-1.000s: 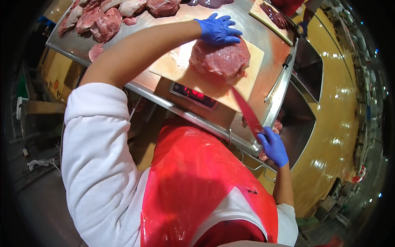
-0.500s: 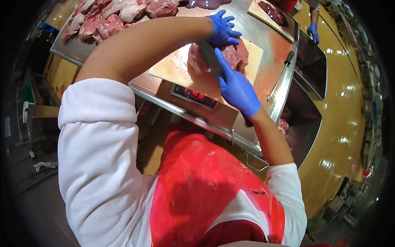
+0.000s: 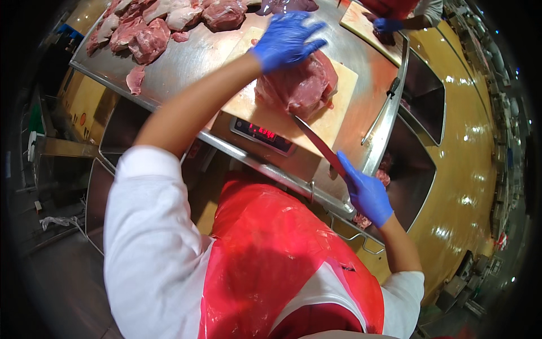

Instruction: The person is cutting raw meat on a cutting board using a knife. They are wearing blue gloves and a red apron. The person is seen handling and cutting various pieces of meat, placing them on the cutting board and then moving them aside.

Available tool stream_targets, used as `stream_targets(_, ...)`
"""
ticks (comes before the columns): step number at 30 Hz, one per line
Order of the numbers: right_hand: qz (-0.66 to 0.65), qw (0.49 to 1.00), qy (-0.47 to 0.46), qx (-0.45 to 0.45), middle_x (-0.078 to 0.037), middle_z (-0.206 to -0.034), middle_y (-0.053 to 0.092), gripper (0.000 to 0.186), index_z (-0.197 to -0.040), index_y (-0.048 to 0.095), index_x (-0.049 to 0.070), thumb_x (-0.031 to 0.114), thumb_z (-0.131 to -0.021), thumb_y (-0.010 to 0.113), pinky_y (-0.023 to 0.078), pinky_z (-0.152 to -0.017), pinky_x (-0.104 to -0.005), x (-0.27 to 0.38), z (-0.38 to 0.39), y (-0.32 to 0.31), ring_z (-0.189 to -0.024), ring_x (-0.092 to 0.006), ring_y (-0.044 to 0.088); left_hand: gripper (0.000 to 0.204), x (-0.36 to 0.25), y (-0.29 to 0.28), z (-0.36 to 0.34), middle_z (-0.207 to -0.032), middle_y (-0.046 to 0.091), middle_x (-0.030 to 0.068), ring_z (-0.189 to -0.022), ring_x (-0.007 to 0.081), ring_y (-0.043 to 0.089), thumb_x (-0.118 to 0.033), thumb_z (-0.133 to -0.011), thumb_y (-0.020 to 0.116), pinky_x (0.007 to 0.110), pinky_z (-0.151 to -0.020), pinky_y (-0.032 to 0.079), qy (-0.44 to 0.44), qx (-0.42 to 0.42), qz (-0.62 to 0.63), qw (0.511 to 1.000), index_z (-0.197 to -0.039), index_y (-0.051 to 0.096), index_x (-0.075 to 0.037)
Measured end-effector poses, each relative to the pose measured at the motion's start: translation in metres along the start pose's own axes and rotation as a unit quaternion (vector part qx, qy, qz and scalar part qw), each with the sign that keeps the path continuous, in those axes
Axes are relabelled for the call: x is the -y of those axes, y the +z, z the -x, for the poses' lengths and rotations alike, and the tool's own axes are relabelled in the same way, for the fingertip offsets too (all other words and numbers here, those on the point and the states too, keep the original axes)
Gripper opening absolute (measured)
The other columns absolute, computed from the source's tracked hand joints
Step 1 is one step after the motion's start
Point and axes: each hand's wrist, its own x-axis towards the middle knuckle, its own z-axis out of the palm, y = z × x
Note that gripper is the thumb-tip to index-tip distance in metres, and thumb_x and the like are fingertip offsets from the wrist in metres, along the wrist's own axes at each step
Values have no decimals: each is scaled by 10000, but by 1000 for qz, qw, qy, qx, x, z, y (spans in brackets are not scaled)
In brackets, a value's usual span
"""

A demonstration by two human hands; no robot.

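Observation:
My left hand (image 3: pixel 285 42), in a blue glove, lies over the top of a large piece of raw pink meat (image 3: pixel 296 85), fingers spread. The meat rests on a cream cutting board (image 3: pixel 341 116). My right hand (image 3: pixel 367 192), also gloved in blue, grips a long knife (image 3: pixel 316 141), whose tip is at the meat’s lower edge. Below the board, a scale (image 3: pixel 261 135) shows a lit red display.
Several meat pieces (image 3: pixel 147 42) and dark organs (image 3: pixel 282 5) lie on the steel table (image 3: pixel 186 62). A black-handled rod (image 3: pixel 378 110) lies at its right edge, beside steel bins (image 3: pixel 415 181). A co-worker’s gloved hand (image 3: pixel 388 25) is at another board (image 3: pixel 355 17).
My right hand went up over the meat with the knife, then came back down to the right. My left hand has shifted slightly left. The co-worker’s hand has moved onto the far board.

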Motion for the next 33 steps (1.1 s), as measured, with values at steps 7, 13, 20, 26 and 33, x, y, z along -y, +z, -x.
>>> stream_targets(7,-287,949,34,-126,-235,-845,668,687,-1551,286,177,45,-928,543,512,-656,-416,43,-32,2,-707,-377,667,328,-92,-5,158,-935,566,74,-834,138,574,-180,-900,703,310,-743,515,-500,-45,411,761,-1085,494,-7)
stream_targets(13,-317,917,-19,-242,-256,-1048,676,649,-1547,272,102,94,-951,527,519,-815,-419,84,-172,15,-916,-358,696,187,-47,-21,138,-770,578,66,-629,131,581,-81,-913,620,272,-560,504,-532,-25,657,534,-1041,507,-5)
stream_targets(20,-260,927,-92,-254,-263,-1046,668,674,-1541,290,115,22,-915,521,524,-783,-446,102,-203,39,-865,-418,672,90,-46,-38,156,-732,525,44,-583,113,516,-92,-951,535,256,-489,424,-569,-89,687,443,-911,455,-88)
stream_targets(26,-81,986,-53,-133,-265,-953,658,732,-1556,254,195,3,-893,495,509,-660,-497,94,-180,46,-727,-437,643,155,-49,-33,166,-701,465,11,-531,85,411,-109,-941,539,229,-449,306,-575,-144,694,409,-851,414,-131)
stream_targets(33,-7,995,-53,-80,-228,-838,647,797,-1556,239,283,12,-863,524,517,-628,-501,91,-174,33,-698,-404,649,150,-50,-27,157,-703,412,-34,-524,57,354,-112,-958,527,226,-452,263,-558,-174,666,464,-874,431,-189)
